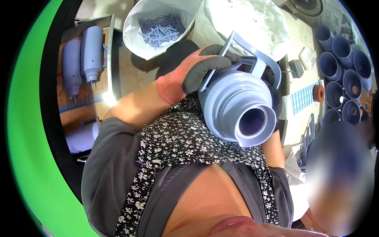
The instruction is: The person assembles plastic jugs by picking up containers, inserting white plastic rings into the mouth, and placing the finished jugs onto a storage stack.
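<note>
In front of my chest is a light blue thermos jug (221, 106), tilted so that its round open mouth and pouring lip face me. A curved carrying handle (272, 65) of the same blue rises at its far side. My left hand (197, 69), in a red and black work glove, is closed round the handle's left arm by the jug's shoulder. Against the jug's right side rests my right hand (277, 104), in a black glove; the jug hides most of its fingers.
Ahead stand a white bag (132, 33) of thin blue plastic sticks and another white bag (202, 33) of pale scraps. Blue jugs (92, 51) lie on cardboard at left. At right, several dark blue cylinders (342, 47) stand beyond a brown tape roll (318, 93) and a blue-striped sheet (303, 98).
</note>
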Tool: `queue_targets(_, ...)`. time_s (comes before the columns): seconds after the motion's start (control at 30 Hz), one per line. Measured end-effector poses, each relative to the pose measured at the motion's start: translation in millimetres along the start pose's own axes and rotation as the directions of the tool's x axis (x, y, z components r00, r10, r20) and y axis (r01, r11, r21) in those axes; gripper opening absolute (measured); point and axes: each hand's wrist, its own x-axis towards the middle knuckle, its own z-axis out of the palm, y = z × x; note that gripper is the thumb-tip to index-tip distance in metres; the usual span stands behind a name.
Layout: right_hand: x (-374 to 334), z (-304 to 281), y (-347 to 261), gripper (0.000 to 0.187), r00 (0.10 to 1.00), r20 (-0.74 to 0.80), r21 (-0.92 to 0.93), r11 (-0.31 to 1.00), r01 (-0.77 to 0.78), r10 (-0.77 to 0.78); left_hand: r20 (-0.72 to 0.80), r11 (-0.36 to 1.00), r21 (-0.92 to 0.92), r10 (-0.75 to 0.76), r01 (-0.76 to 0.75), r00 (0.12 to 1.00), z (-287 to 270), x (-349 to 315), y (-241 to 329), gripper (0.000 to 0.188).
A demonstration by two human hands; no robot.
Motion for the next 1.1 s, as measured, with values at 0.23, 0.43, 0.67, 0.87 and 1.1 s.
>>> queue_targets(0.23,-11,2,4,0.04,0.994,0.104,-0.178,0.983,0.049,-0.03,-0.136,0.995,0.026,-0.088,0.093,0.987,12,-6,8,0.036)
queue_targets(0.43,-38,24,-12,0.042,0.941,0.196,-0.451,0.826,0.337,-0.277,0.119,0.974,0.197,-0.14,0.115,0.983,13,21,34,0.034)
queue_targets(0.67,-38,39,-19,0.03,0.407,0.652,-0.504,0.035,0.863,-0.639,0.241,0.814,0.56,0.019,-0.155,0.97,18,29,10,0.033)
queue_targets(0.87,-50,35,-14,0.028,0.336,0.623,-0.522,-0.055,0.851,-0.707,0.546,0.164,0.791,0.243,-0.589,0.802,30,36,6,0.039)
queue_targets(1.1,-42,28,-21,0.022,0.337,0.549,-0.508,0.014,0.861,-0.765,0.324,0.612,0.538,0.485,-0.58,0.812,55,25,-3,0.043)
